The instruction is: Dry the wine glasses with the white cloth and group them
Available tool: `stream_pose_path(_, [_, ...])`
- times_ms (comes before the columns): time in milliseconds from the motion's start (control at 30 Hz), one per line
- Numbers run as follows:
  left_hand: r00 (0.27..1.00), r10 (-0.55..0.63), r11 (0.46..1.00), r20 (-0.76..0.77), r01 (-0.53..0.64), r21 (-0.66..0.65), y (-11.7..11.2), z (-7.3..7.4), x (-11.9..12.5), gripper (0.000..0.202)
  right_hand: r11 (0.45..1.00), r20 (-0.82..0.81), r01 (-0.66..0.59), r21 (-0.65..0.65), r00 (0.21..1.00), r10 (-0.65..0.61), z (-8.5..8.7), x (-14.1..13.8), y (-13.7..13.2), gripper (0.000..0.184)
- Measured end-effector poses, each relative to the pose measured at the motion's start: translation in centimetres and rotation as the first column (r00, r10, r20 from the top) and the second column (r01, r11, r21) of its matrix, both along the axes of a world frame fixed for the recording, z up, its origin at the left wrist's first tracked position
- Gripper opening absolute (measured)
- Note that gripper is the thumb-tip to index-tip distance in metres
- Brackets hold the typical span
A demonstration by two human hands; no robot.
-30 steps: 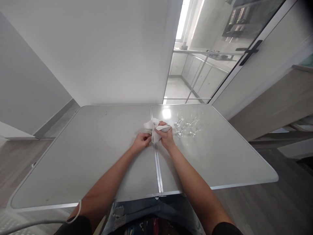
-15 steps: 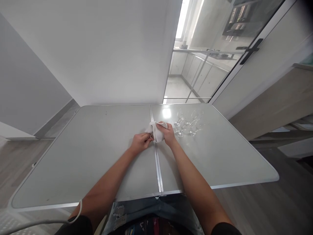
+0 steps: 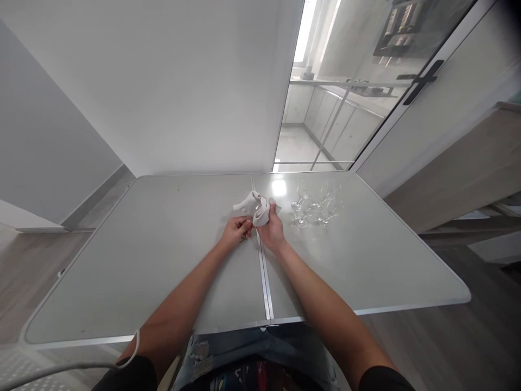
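Over the table's centre seam, my left hand [image 3: 236, 230] pinches the lower part of a small clear stemmed glass [image 3: 253, 208]. Its fingers are closed, and much of the glass is hidden. My right hand [image 3: 272, 230] grips a white cloth [image 3: 261, 215] bunched against the glass, thumb on top. One end of the cloth sticks out to the left beyond the glass. Just right of my right hand stand several clear stemmed glasses [image 3: 300, 221] in a close group on the table.
The pale table [image 3: 163, 260] has a metal rim and a metal seam [image 3: 264, 288] down its middle. A white wall [image 3: 211, 98] rises behind it. To the right is a glass door with a black handle [image 3: 423, 81]. A pale cable [image 3: 77, 369] lies by my left forearm.
My right hand has turned and shifted slightly left, bringing the cloth round the glass. The cloth's end now spreads further left. My left hand stays nearly in place.
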State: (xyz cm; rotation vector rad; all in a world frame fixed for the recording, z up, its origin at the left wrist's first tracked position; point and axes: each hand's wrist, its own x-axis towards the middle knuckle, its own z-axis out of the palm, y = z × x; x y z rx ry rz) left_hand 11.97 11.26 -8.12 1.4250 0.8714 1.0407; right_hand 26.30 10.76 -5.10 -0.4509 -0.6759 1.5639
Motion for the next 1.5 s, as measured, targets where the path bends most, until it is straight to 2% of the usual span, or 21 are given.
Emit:
stream_pose_path(100, [0.995, 0.099, 0.995, 0.032, -0.100, 0.020, 0.2, -0.1, 0.2, 0.037, 0.991, 0.210, 0.078, 0.108, 0.973, -0.099, -0.7, -0.5, -0.2, 0.049])
stream_pose_path(233, [0.966, 0.258, 0.953, 0.000, -0.254, 0.167, 0.2, -0.2, 0.3, 0.030, 0.961, 0.492, 0.092, 0.262, 0.844, -0.215, -1.9, -0.8, 0.0, 0.054])
stream_pose_path(333, [0.934, 0.331, 0.916, -0.134, -0.284, 0.282, 0.3, -0.3, 0.1, 0.031, 0.948, 0.583, 0.065, 0.312, 0.774, -0.245, -2.4, -0.5, 0.3, 0.056])
stream_pose_path(433, [0.901, 0.365, 0.888, -0.236, -0.261, 0.378, 0.3, -0.3, -0.3, 0.031, 0.941, 0.634, 0.033, 0.338, 0.731, -0.253, -2.5, -0.2, 0.6, 0.054])
stream_pose_path(533, [0.863, 0.432, 0.852, -0.261, -0.296, 0.433, -0.1, 0.1, -0.5, 0.032, 0.940, 0.642, -0.005, 0.340, 0.732, -0.228, -2.3, -0.2, 0.7, 0.044])
stream_pose_path(633, [0.814, 0.546, 0.793, -0.198, -0.426, 0.435, -0.5, 0.5, -0.5, 0.031, 0.961, 0.609, -0.029, 0.276, 0.778, -0.152, -2.1, -0.4, 0.7, 0.036])
stream_pose_path(733, [0.737, 0.662, 0.718, -0.136, -0.571, 0.397, -0.5, 0.7, -0.4, 0.032, 0.983, 0.551, -0.023, 0.183, 0.830, -0.083, -2.2, -0.5, 0.8, 0.038])
stream_pose_path(800, [0.710, 0.695, 0.691, -0.114, -0.616, 0.378, -0.3, 0.7, -0.3, 0.025, 0.989, 0.518, -0.020, 0.144, 0.853, -0.058, -2.3, -0.5, 0.8, 0.040])
stream_pose_path(833, [0.728, 0.678, 0.706, -0.106, -0.603, 0.372, -0.2, 0.6, -0.3, 0.025, 0.991, 0.507, -0.027, 0.129, 0.861, -0.043, -2.4, -0.5, 0.8, 0.040])
stream_pose_path(867, [0.769, 0.631, 0.743, -0.106, -0.558, 0.369, -0.1, 0.5, -0.2, 0.033, 0.993, 0.496, -0.036, 0.115, 0.868, -0.026, -2.5, -0.4, 0.8, 0.041])
stream_pose_path(933, [0.866, 0.485, 0.832, -0.125, -0.412, 0.370, 0.1, 0.1, -0.2, 0.046, 0.995, 0.484, -0.050, 0.088, 0.875, 0.001, -2.7, -0.5, 0.9, 0.042])
stream_pose_path(1000, [0.918, 0.363, 0.886, -0.162, -0.286, 0.366, 0.1, -0.3, -0.1, 0.048, 0.995, 0.502, -0.040, 0.091, 0.865, -0.011, -2.9, -0.4, 1.1, 0.042])
stream_pose_path(1100, [0.932, 0.319, 0.905, -0.170, -0.245, 0.349, 0.2, -0.8, -0.2, 0.048, 0.985, 0.569, -0.036, 0.170, 0.819, -0.068, -3.0, -0.3, 1.4, 0.039])
stream_pose_path(1233, [0.960, 0.273, 0.918, -0.058, -0.242, 0.313, 0.2, -0.9, -0.2, 0.053, 0.970, 0.629, -0.051, 0.239, 0.769, -0.115, -2.8, 0.0, 1.6, 0.036])
stream_pose_path(1367, [0.973, 0.140, 0.972, 0.181, -0.170, 0.161, 0.1, -0.6, 0.0, 0.055, 0.954, 0.716, -0.053, 0.294, 0.673, -0.184, -2.2, 0.6, 1.3, 0.029])
stream_pose_path(1433, [0.940, 0.101, 0.988, 0.326, -0.132, 0.075, 0.0, -0.2, 0.2, 0.053, 0.948, 0.748, -0.067, 0.310, 0.632, -0.200, -2.0, 0.8, 1.1, 0.027])
stream_pose_path(1500, [0.900, 0.116, 0.992, 0.420, -0.130, 0.006, -0.1, 0.3, 0.3, 0.052, 0.948, 0.760, -0.091, 0.306, 0.622, -0.186, -1.9, 0.9, 1.1, 0.026])
